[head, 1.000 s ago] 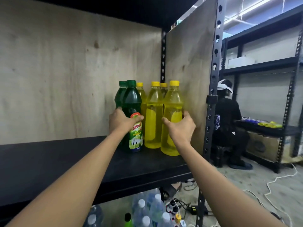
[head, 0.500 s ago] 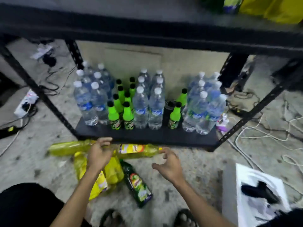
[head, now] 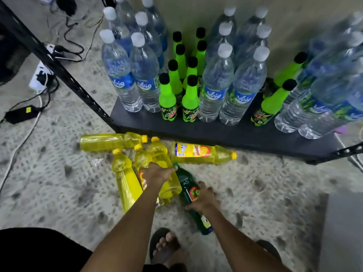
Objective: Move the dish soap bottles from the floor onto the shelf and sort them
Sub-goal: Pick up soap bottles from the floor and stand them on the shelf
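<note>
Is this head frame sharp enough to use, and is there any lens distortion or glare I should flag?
Head view: mostly sharp, water bottle labels readable; slight motion blur on the left hand and right hand. Head view: strong wide-angle distortion, the water bottles at right lean outward and smear. Head view: even, dim lighting, soft shadows, no harsh glare on the yellow soap bottles.
</note>
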`<state>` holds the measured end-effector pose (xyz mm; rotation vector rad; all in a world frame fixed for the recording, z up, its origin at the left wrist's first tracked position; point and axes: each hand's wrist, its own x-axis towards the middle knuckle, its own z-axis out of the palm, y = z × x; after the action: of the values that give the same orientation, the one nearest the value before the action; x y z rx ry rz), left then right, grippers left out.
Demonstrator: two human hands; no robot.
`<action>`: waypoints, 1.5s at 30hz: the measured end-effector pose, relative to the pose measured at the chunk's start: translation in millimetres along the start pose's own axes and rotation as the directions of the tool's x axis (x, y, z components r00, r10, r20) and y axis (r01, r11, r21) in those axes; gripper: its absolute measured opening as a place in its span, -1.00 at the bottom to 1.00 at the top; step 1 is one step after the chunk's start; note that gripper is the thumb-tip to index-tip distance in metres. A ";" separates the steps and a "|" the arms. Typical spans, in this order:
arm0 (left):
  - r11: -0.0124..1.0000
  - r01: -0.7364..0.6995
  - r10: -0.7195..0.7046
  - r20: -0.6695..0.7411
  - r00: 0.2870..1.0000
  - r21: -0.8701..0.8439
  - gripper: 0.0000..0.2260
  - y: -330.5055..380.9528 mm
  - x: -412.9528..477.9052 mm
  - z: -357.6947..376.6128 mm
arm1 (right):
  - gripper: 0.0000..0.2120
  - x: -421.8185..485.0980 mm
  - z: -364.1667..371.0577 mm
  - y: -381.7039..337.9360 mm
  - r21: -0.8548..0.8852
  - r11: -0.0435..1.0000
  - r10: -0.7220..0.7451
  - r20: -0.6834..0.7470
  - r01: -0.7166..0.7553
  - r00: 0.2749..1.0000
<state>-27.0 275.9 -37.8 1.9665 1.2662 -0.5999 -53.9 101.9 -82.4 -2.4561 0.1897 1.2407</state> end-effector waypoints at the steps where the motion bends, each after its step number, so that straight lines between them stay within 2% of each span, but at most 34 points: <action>1: 0.999 0.025 -0.025 -0.012 1.000 0.042 -0.07 5.0 4.0 3.5 | 0.00 4.8 1.3 -2.3 -0.009 1.000 -0.003 0.008 0.003 1.000; 5: 0.983 0.090 -0.090 -0.007 0.996 0.160 0.05 14.2 12.1 7.1 | -0.07 11.6 5.6 -6.1 -0.025 1.000 -0.019 -0.030 0.018 0.999; 7: 0.983 0.070 -0.073 0.010 0.997 0.171 0.00 14.3 16.0 1.1 | -0.13 7.0 1.3 -3.9 0.009 1.000 -0.017 -0.053 0.018 0.998; 8: 0.986 0.057 -0.063 0.031 0.998 0.156 -0.10 15.0 14.4 -3.4 | -0.13 3.7 -2.2 -0.5 0.024 1.000 -0.017 -0.057 0.018 0.998; 10: 0.995 0.027 -0.038 0.113 0.993 0.097 -0.39 12.8 11.5 -12.3 | -0.10 -5.1 -11.7 10.4 0.063 0.998 -0.008 -0.066 0.012 0.998; 11: 0.997 0.056 -0.064 0.168 0.984 0.052 -0.42 10.3 7.8 -16.3 | -0.11 -11.8 -19.2 16.5 0.079 0.997 -0.005 -0.073 0.011 0.997; 12: 0.993 0.104 -0.091 0.218 0.972 -0.049 -0.39 6.5 6.5 -20.0 | -0.13 -18.8 -28.1 22.3 0.094 0.995 -0.010 -0.088 0.019 0.996; 14: 0.949 0.194 -0.092 0.368 0.925 -0.250 -0.46 -6.9 1.1 -28.0 | -0.15 -35.5 -49.9 33.4 0.118 0.992 -0.038 -0.135 0.054 0.990; 15: 0.924 0.226 -0.086 0.407 0.909 -0.309 -0.42 -15.4 1.1 -29.9 | -0.16 -46.2 -63.5 36.6 0.136 0.988 -0.048 -0.157 0.070 0.986; 17: 0.913 0.180 -0.006 0.427 0.904 -0.367 -0.15 -26.8 -4.6 -37.6 | -0.15 -67.9 -92.9 39.8 0.178 0.977 -0.076 -0.230 0.119 0.970; 20: 0.851 0.055 0.163 0.363 0.917 -0.522 -0.05 -16.7 -41.8 -56.4 | -0.20 -110.3 -145.4 36.5 0.218 0.947 -0.140 -0.381 0.235 0.914; 22: 0.780 -0.068 0.317 0.299 0.900 -0.622 -0.04 11.2 -110.2 -84.8 | -0.26 -147.5 -181.3 33.0 0.243 0.910 -0.183 -0.489 0.335 0.853; 25: 0.596 -0.353 0.564 0.064 0.823 -0.721 -0.05 49.9 -203.7 -127.1 | -0.17 -209.0 -231.1 31.7 0.264 0.822 -0.228 -0.659 0.505 0.717; 27: 0.471 -0.481 0.682 -0.041 0.731 -0.739 -0.03 73.3 -252.4 -153.8 | -0.13 -255.6 -261.4 33.8 0.261 0.756 -0.240 -0.742 0.600 0.626; 31: 0.212 -0.682 0.846 -0.218 0.487 -0.700 0.04 126.7 -346.1 -201.2 | -0.25 -352.2 -327.4 41.5 0.223 0.613 -0.215 -0.876 0.758 0.432; 33: 0.062 -0.727 0.874 -0.314 0.370 -0.684 0.03 160.0 -389.1 -218.5 | -0.17 -390.7 -364.2 41.9 0.167 0.579 -0.180 -0.928 0.798 0.325; 35: -0.057 -0.782 0.860 -0.428 0.278 -0.621 -0.08 199.9 -425.5 -229.6 | -0.08 -421.0 -401.3 40.2 0.098 0.563 -0.128 -0.971 0.820 0.204; 37: -0.117 -0.831 0.835 -0.507 0.215 -0.544 -0.19 247.3 -450.0 -234.2 | -0.01 -446.8 -436.4 34.8 0.051 0.553 -0.077 -0.991 0.831 0.112; 40: -0.104 -0.875 0.799 -0.563 0.209 -0.473 -0.05 320.8 -473.4 -230.6 | 0.01 -469.1 -487.3 25.8 0.000 0.540 -0.023 -1.000 0.841 0.014; 45: -0.034 -0.956 0.806 -0.573 0.146 -0.291 -0.01 428.9 -471.1 -217.9 | 0.01 -450.9 -554.5 12.1 0.011 0.591 0.050 -0.999 0.806 -0.023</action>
<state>171.0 55.4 566.8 1.7512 -0.0880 0.7383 85.5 -149.6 572.1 -1.8888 0.1023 -0.9038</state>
